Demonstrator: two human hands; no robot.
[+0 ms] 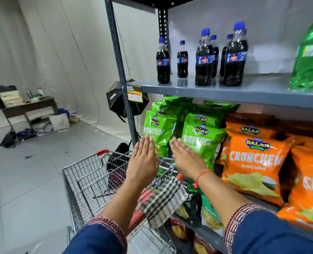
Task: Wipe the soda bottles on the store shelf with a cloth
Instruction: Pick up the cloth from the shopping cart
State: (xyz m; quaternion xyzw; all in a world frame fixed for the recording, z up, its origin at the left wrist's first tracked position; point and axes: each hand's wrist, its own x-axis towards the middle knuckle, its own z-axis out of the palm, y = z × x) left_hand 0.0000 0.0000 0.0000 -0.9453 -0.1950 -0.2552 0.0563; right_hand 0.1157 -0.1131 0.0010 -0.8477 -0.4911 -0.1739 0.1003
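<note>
— The hands?
— Left hand and right hand are stretched forward side by side, palms down, fingers straight and together, holding nothing, in front of green snack bags.

— And around them, biggest first?
— A grey metal shelf; under the arms, a wire shopping cart. Orange snack bags fill the lower level at right. A green bottle stands far right on the upper level.

— The soda bottles?
— Dark cola bottles with blue caps stand upright on the upper level, well above both hands.

— The cloth?
— A checked cloth hangs over the cart's edge between the forearms, touched by neither hand.
</note>
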